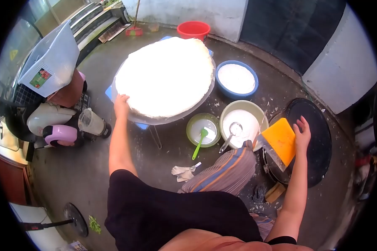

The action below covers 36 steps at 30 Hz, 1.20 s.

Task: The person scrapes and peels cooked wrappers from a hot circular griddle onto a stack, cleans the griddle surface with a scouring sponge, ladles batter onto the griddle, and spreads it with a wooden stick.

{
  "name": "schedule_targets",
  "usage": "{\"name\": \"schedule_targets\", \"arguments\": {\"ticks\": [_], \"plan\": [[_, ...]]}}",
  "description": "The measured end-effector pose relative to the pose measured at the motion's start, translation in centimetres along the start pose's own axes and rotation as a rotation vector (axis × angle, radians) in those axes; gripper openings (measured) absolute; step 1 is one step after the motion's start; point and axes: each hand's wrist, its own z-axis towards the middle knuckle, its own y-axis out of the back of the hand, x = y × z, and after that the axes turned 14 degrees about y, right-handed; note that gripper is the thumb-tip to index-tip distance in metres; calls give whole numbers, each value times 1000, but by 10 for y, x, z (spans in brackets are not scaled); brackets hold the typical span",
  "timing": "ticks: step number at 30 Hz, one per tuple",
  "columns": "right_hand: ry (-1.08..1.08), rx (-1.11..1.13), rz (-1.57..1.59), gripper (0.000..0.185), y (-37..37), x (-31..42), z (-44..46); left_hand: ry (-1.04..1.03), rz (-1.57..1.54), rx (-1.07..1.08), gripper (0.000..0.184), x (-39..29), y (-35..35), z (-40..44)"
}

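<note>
A big round of white flatbread (165,79), overexposed, lies on a round tray (184,116) whose grey rim shows below it. My left hand (122,104) is at the near left edge, its fingers closed over the border of the flatbread. In my right hand (302,133) is an orange scraper (280,140) with a clear blade edge, gripped along one side while some fingers stick up. That hand is above a round black griddle (318,163). Between my hands stands a pale basin (262,117) of white batter or flour, with a metal ladle (235,129) in it.
A green bowl (189,133) holds a green-handled spatula (200,142). Behind are a blue basin (251,93) of white contents and a red basin (192,30). A cloth (182,172) lies on the floor. Scooters with a light-blue crate (50,58) stand left; a dark door is behind.
</note>
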Motion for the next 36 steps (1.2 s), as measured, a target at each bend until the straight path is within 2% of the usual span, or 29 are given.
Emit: {"name": "schedule_targets", "arguments": {"ticks": [1, 3, 4, 6, 7, 8, 9, 11, 12, 15, 25, 27, 30, 36], "plan": [[-1, 4, 1, 43, 6, -12, -7, 3, 3, 0, 21, -3, 5, -1], [-196, -91, 73, 40, 17, -34, -21, -66, 196, 47, 21, -14, 15, -5], [-197, -81, 75, 40, 27, -47, -26, -57, 203, 47, 21, -21, 16, -5], [-660, -258, 395, 49, 34, -67, -34, -121, 735, 111, 21, -31, 16, -5], [-661, -233, 399, 49, 30, -60, -37, -95, 808, 172, 22, -51, 20, -17], [-756, -273, 438, 54, 27, -45, -39, -175, 838, 181, 25, -57, 11, -24], [-851, -313, 475, 60, 23, -34, -42, -234, 566, 253, 31, -61, 1, -35], [-856, -236, 456, 60, 10, -32, -44, -286, 600, 276, 54, -99, -4, -74], [-871, -201, 490, 60, 4, -33, -46, -292, 611, 296, 57, -105, -11, -84], [-877, -155, 517, 59, -11, -34, -47, -226, 595, 372, 57, -103, -28, -86], [-894, -123, 652, 54, -20, -14, -53, -244, 602, 395, 57, -95, -33, -68], [-852, -50, 664, 52, -25, -15, -53, -245, 605, 399, 57, -94, -33, -68], [-855, -43, 714, 51, -34, 17, -54, -246, 626, 409, 57, -95, -28, -66], [-825, 32, 783, 49, -36, 36, -59, -256, 630, 428, 58, -90, -24, -62]]}}
